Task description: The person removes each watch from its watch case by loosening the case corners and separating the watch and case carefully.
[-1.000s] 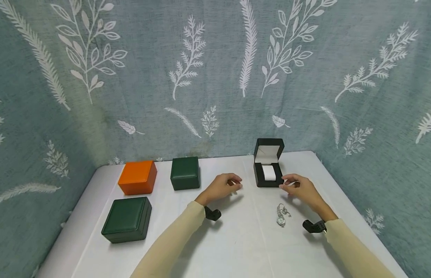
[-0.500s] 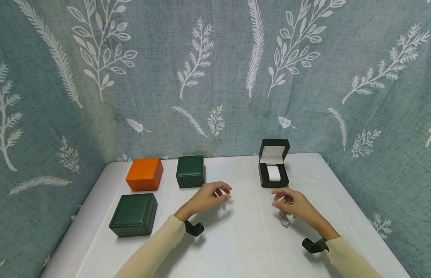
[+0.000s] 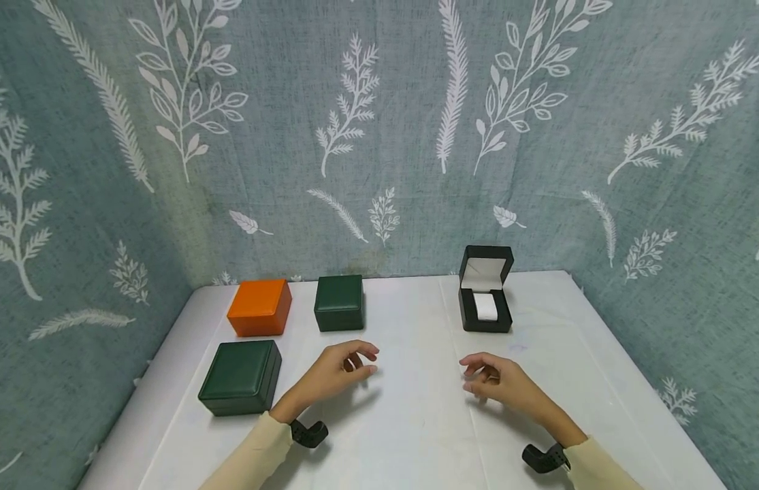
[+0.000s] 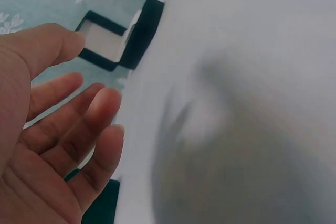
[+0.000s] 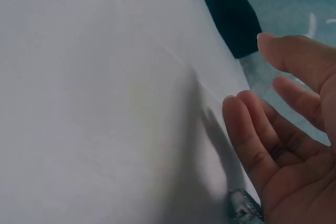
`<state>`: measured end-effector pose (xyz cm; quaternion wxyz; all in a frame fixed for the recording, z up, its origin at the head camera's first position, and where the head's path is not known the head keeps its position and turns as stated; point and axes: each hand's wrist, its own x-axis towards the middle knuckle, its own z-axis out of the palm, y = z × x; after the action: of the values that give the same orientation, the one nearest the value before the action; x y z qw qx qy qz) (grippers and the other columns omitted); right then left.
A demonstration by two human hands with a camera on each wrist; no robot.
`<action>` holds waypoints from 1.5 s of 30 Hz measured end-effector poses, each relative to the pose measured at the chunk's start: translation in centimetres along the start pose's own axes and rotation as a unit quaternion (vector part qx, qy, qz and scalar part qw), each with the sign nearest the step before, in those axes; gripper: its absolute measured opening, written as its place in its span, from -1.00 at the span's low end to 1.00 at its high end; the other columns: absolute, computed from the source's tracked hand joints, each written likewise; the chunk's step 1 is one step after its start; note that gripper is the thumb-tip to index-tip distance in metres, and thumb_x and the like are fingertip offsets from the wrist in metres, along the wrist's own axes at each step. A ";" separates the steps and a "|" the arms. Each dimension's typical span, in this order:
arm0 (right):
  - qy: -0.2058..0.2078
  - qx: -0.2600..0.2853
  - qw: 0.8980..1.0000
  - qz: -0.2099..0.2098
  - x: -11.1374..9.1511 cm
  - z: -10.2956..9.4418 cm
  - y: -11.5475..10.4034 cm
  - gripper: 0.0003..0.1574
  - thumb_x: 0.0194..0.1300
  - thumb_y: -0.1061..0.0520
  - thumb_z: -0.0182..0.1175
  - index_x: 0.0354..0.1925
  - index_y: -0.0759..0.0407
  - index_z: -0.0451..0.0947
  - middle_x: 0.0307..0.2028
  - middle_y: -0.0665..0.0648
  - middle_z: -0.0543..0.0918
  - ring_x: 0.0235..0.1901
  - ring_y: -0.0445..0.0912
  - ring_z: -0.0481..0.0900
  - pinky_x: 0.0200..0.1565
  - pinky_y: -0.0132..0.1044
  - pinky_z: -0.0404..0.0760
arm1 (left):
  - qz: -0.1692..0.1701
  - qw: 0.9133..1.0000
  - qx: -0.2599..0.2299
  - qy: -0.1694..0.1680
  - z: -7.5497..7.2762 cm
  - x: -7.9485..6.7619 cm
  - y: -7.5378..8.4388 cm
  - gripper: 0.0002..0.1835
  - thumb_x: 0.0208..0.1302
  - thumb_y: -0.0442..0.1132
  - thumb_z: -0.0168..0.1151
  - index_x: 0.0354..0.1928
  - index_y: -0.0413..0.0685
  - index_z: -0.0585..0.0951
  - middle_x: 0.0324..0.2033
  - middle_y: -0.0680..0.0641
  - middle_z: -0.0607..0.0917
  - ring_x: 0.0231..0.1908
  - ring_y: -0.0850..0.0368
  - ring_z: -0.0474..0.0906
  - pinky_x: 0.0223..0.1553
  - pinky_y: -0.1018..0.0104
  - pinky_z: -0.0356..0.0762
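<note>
My left hand point(image 3: 339, 371) hovers over the white table in front of the small green box point(image 3: 340, 303), fingers loosely bent and holding nothing. Further right, my right hand point(image 3: 498, 384) is also raised above the tabletop, fingers relaxed and apart from the thumb. In the right wrist view a silver wristwatch point(image 5: 244, 206) lies on the cloth near the right palm; the hand hides it in the head view. Behind that hand stands a black watch box point(image 3: 486, 313) with its lid up and a white cushion point(image 3: 485, 307) inside.
An orange box point(image 3: 259, 307) stands at the back left, with a larger green box point(image 3: 240, 378) in front of it; both are closed. A leaf-patterned curtain point(image 3: 410, 224) hangs along the table's point(image 3: 416, 435) back and sides.
Both hands have drawn back toward the front edge, the left also moving left. The right hand has left the black box's side and now covers the wristwatch in the head view.
</note>
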<state>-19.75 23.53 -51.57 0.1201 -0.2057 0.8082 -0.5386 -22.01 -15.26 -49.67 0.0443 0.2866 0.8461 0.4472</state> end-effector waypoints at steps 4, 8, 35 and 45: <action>-0.005 0.002 1.000 -0.012 -0.1 0.4 -0.1 -0.41 0.34 0.11 0.43 0.25 0.28 0.53 -0.02 0.31 0.61 -0.34 0.01 0.68 -0.31 -0.19 0.68 | 0.004 1.000 0.004 0.006 -0.2 -0.3 0.3 -0.65 0.43 -0.11 0.35 0.14 -0.10 0.66 -0.04 -0.07 0.74 -0.26 0.20 0.62 -0.19 0.26 0.58; -0.007 0.001 1.000 -0.014 0.0 0.5 -0.4 -0.41 0.34 0.09 0.43 0.25 0.26 0.53 -0.03 0.28 0.61 -0.35 0.04 0.69 -0.33 -0.17 0.68 | 0.005 1.000 0.006 0.020 -0.6 -0.3 0.4 -0.64 0.42 -0.10 0.36 0.15 -0.10 0.67 -0.04 -0.07 0.74 -0.24 0.19 0.63 -0.17 0.27 0.58; -0.029 0.031 0.999 -0.027 8.1 5.5 -3.2 -0.34 0.37 0.01 0.40 0.32 0.20 0.49 0.02 0.23 0.61 -0.32 0.14 0.72 -0.24 -0.05 0.70 | -0.088 0.992 -0.026 0.091 -13.3 2.5 -1.7 -0.31 0.26 -0.11 0.52 0.38 -0.08 0.49 0.28 -0.27 0.52 -0.10 -0.13 0.56 -0.10 0.05 0.56; -0.011 0.051 0.999 -0.011 11.8 7.7 -3.2 -0.29 0.38 0.03 0.39 0.38 0.23 0.44 0.03 0.23 0.63 -0.25 0.10 0.70 -0.21 -0.12 0.71 | -0.129 0.990 -0.048 -0.030 -15.2 3.7 -3.7 0.04 0.18 -0.20 0.57 0.61 0.11 0.15 0.46 -0.29 0.24 -0.24 -0.10 0.60 -0.07 0.00 0.56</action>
<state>-26.33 10.74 -51.27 0.1336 -0.2143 0.7760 -0.5779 -31.73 -26.07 -42.82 0.1405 0.1855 0.8518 0.4693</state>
